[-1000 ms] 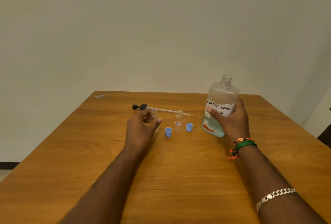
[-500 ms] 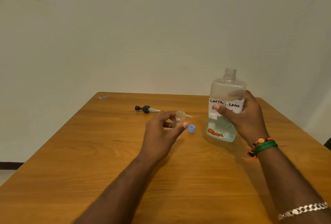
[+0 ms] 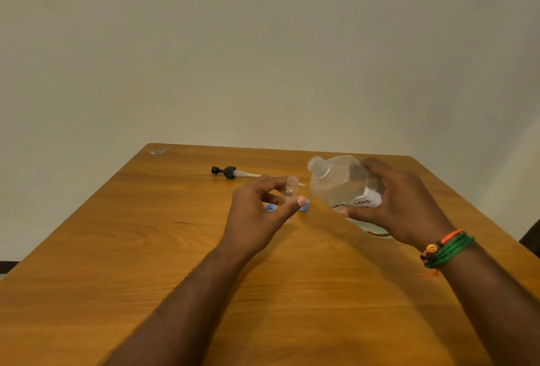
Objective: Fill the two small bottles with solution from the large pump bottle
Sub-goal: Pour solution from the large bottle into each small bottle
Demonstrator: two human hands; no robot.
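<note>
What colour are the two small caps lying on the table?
Light blue: one cap and the other cap, both partly hidden by the left hand, head view.

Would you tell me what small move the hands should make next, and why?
Probably bring the large bottle's open neck over the small bottle's mouth before tipping further. The right hand already holds it tilted toward the left hand, but its neck sits beside and above the small opening, not over it, so pouring now would likely spill.

Your right hand (image 3: 400, 205) tilts the large bottle (image 3: 340, 181) toward the small bottle (image 3: 290, 188) pinched upright in your left hand (image 3: 257, 213).
</note>
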